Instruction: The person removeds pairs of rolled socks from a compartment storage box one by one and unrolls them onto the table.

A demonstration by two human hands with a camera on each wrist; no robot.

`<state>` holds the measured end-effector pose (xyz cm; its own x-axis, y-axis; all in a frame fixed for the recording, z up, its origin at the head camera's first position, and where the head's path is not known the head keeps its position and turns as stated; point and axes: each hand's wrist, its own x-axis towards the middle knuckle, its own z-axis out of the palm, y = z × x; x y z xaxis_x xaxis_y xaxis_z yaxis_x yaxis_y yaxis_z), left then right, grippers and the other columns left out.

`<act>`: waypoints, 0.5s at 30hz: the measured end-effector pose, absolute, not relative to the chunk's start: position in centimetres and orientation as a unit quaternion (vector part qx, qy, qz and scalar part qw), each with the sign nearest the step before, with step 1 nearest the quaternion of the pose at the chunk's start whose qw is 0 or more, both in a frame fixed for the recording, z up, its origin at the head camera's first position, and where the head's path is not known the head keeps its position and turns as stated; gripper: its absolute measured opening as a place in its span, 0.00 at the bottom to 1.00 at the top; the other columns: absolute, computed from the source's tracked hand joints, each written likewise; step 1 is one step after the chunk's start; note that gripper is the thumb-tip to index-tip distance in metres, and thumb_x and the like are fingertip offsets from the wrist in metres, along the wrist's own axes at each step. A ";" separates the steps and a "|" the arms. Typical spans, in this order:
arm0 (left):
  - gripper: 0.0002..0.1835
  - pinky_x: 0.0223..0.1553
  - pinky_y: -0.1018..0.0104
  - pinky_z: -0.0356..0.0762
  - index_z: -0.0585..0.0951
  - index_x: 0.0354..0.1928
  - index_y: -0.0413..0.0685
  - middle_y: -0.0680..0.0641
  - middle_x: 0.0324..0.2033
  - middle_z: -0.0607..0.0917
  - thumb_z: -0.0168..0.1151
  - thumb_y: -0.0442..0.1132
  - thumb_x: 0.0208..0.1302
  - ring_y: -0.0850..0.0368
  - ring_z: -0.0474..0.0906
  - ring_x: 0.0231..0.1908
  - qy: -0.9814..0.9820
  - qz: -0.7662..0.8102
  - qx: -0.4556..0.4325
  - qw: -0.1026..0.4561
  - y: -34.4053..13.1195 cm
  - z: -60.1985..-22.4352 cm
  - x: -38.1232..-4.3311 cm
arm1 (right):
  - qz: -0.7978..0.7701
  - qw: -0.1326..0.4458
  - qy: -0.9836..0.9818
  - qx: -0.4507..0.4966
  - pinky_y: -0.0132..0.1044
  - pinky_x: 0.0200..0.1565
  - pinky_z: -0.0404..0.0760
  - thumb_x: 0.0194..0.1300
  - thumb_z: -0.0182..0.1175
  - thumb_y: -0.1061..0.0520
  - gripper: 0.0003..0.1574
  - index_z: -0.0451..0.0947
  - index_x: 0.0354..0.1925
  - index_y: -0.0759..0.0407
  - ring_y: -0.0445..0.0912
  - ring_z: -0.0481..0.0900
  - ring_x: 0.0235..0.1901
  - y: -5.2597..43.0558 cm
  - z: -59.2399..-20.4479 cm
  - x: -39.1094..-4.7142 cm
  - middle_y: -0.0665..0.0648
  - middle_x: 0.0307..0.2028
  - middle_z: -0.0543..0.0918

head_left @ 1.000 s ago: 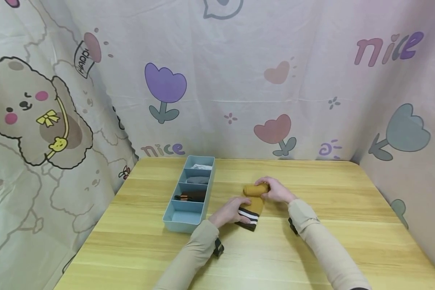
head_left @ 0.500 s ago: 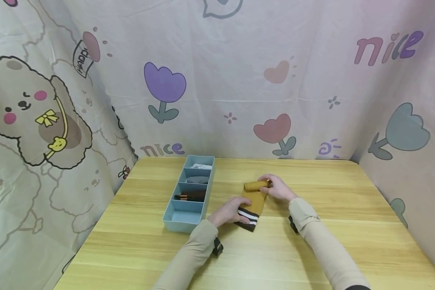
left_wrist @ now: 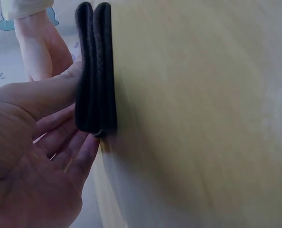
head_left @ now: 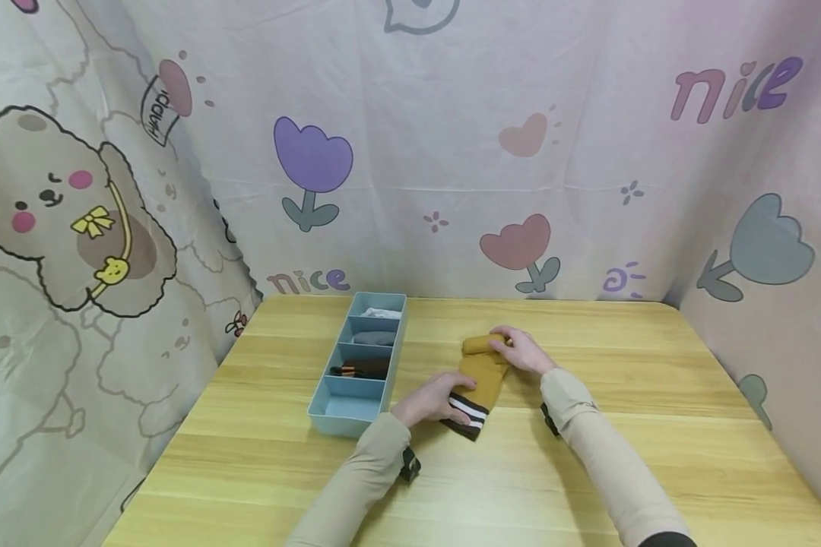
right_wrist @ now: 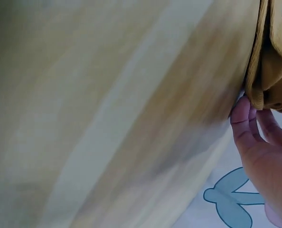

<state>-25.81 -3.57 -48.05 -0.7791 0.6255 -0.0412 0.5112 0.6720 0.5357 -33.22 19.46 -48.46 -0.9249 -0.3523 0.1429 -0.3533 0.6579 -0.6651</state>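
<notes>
A pair of mustard socks (head_left: 482, 372) with dark cuffs and white stripes lies on the table, its far end rolled up. My right hand (head_left: 522, 351) grips the right end of the roll (head_left: 477, 346), thumb on the near side and fingers over the back. Across the flat part near the cuffs rests my left hand (head_left: 432, 399), its thumb and fingers spread and pressing on the fabric. The left wrist view shows the dark cuffs (left_wrist: 97, 71) as stacked layers beside the thumb. In the right wrist view, fingertips (right_wrist: 243, 107) touch the mustard fabric (right_wrist: 274, 52).
A blue-grey organizer box (head_left: 391, 380) with several compartments stands left of my left hand. It holds white fabric (head_left: 381, 313), a grey folded item (head_left: 373, 338) and a dark brown one with orange stripes (head_left: 366, 369); the nearest compartment is bare. A printed curtain (head_left: 424, 152) rises behind the table.
My right hand has moved slightly away from me with the rolled end. The roll looks thinner, and more flat fabric shows between the hands. The left hand stays at the cuffs.
</notes>
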 end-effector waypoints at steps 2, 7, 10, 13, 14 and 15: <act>0.32 0.67 0.60 0.73 0.81 0.60 0.43 0.46 0.62 0.83 0.79 0.42 0.52 0.51 0.77 0.62 0.909 0.257 0.305 0.118 -3.5 -48.0 -25.8 | 0.369 -0.010 -0.910 0.186 0.59 0.58 0.78 0.74 0.57 0.55 0.26 0.72 0.62 0.71 0.65 0.80 0.53 19.5 -48.4 -33.2 0.74 0.55 0.80; 0.33 0.66 0.61 0.73 0.80 0.60 0.44 0.46 0.62 0.82 0.79 0.41 0.51 0.52 0.77 0.61 0.912 0.260 0.291 0.130 -3.4 -47.8 -25.7 | 0.374 -0.027 -0.909 0.184 0.53 0.52 0.80 0.65 0.66 0.62 0.31 0.70 0.63 0.70 0.60 0.81 0.48 19.6 -48.2 -33.2 0.74 0.53 0.80; 0.32 0.66 0.63 0.74 0.81 0.60 0.44 0.47 0.61 0.83 0.80 0.40 0.51 0.53 0.78 0.60 0.911 0.254 0.299 0.127 -3.5 -47.9 -25.7 | 0.370 -0.018 -0.912 0.177 0.48 0.46 0.80 0.66 0.64 0.62 0.25 0.73 0.59 0.69 0.58 0.81 0.44 19.7 -48.2 -33.3 0.72 0.48 0.80; 0.32 0.66 0.63 0.74 0.81 0.60 0.43 0.46 0.60 0.83 0.80 0.40 0.51 0.52 0.78 0.60 0.908 0.253 0.312 0.124 -3.6 -47.9 -25.7 | 0.368 -0.009 -0.916 0.160 0.45 0.44 0.80 0.69 0.62 0.58 0.20 0.76 0.55 0.67 0.56 0.80 0.42 19.6 -48.3 -33.4 0.70 0.46 0.81; 0.32 0.66 0.63 0.74 0.81 0.60 0.42 0.46 0.60 0.84 0.80 0.40 0.51 0.52 0.78 0.60 0.907 0.252 0.315 0.122 -3.6 -47.9 -25.7 | 0.366 -0.007 -0.918 0.156 0.44 0.44 0.80 0.70 0.62 0.57 0.19 0.77 0.55 0.67 0.55 0.80 0.42 19.6 -48.3 -33.5 0.69 0.45 0.82; 0.32 0.66 0.62 0.74 0.81 0.59 0.42 0.45 0.60 0.84 0.80 0.40 0.51 0.51 0.78 0.60 0.906 0.253 0.318 0.120 -3.7 -48.0 -25.7 | 0.366 -0.006 -0.918 0.153 0.44 0.44 0.79 0.70 0.61 0.56 0.19 0.77 0.54 0.66 0.55 0.80 0.42 19.5 -48.4 -33.6 0.68 0.45 0.82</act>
